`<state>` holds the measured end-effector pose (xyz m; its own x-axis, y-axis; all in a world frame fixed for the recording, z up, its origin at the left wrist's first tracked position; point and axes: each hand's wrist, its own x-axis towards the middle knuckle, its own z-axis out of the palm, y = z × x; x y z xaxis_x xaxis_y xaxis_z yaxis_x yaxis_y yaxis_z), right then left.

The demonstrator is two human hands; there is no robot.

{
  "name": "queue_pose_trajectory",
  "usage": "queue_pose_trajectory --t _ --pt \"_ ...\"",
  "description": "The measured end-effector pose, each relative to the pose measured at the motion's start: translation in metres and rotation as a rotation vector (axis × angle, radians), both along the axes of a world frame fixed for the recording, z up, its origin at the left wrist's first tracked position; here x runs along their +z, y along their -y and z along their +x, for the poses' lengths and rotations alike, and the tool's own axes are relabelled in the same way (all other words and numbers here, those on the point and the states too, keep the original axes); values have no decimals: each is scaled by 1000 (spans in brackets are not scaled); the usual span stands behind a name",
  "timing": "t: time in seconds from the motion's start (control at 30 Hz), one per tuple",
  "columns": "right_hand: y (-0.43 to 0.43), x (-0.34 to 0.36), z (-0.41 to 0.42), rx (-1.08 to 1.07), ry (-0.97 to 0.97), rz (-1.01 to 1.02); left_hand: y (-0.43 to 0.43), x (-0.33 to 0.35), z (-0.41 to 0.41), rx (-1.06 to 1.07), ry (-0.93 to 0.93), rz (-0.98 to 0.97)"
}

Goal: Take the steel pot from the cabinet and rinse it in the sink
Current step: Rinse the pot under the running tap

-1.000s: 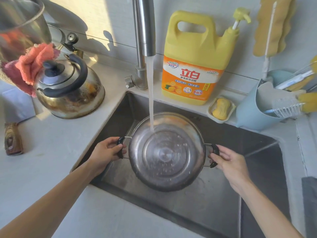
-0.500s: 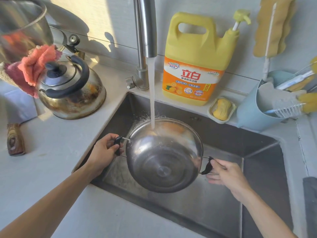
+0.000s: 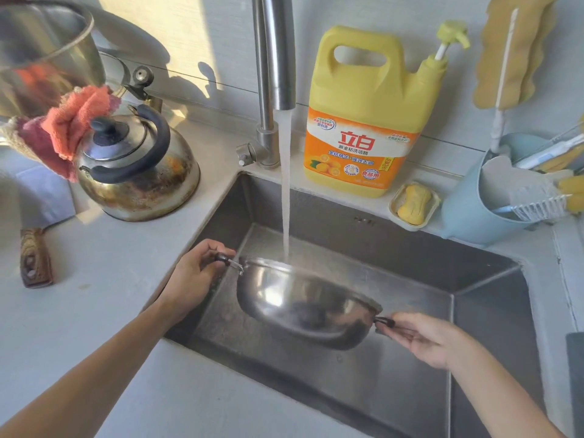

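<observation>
The steel pot (image 3: pixel 303 305) hangs over the steel sink (image 3: pixel 410 390), tipped so its outer wall and bottom face me and its opening faces away. My left hand (image 3: pixel 196 276) grips its left black handle, held high. My right hand (image 3: pixel 426 339) pinches the right black handle, held lower. Water from the faucet (image 3: pixel 273 58) falls onto the pot's far rim. The pot's inside is hidden.
A stained kettle (image 3: pixel 136 172) and an orange cloth (image 3: pixel 72 118) sit on the counter to the left, with a wooden handle (image 3: pixel 34 257) nearer. Behind the sink stand a yellow detergent jug (image 3: pixel 366 115), a soap dish (image 3: pixel 414 203) and a blue brush holder (image 3: pixel 486 203).
The pot has tipped from facing up with its inside in view to facing away. My right hand has dropped lower while my left hand stayed high.
</observation>
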<state>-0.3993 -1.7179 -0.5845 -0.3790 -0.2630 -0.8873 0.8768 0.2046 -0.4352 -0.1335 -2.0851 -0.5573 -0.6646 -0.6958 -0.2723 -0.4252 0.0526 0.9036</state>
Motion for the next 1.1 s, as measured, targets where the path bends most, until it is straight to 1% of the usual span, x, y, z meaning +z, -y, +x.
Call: queue_pose_trajectory --t 0.17,0.23,0.33,0.37,0.53,0.67,0.73,0.8,0.9,1.0,1.1 --pt "0 0 7 46 -9 -10 -6 1 4 -4 -29 112" --pt "-1 -3 6 56 -39 3 -10 2 5 20 -52 208" --pt "-4 -3 3 88 -126 6 -8 1 5 106 -123 415" --pt "-6 -2 3 88 -169 0 -7 0 5 132 -127 440" --pt "-12 10 1 81 -433 -67 -6 -2 0 189 4 395" --pt "-3 34 2 209 -658 -61 -9 -13 1 119 191 352" --pt "5 42 3 261 -740 -70 -10 -18 3 166 223 355" --pt "8 38 2 283 -789 -61 -10 -19 5 188 212 341" --pt "5 17 2 269 -804 -5 -12 -9 3 145 131 294" --pt "2 0 10 222 -708 15 -8 11 -2 78 73 226" --pt "4 -9 22 237 -607 17 3 25 -11 44 87 112"
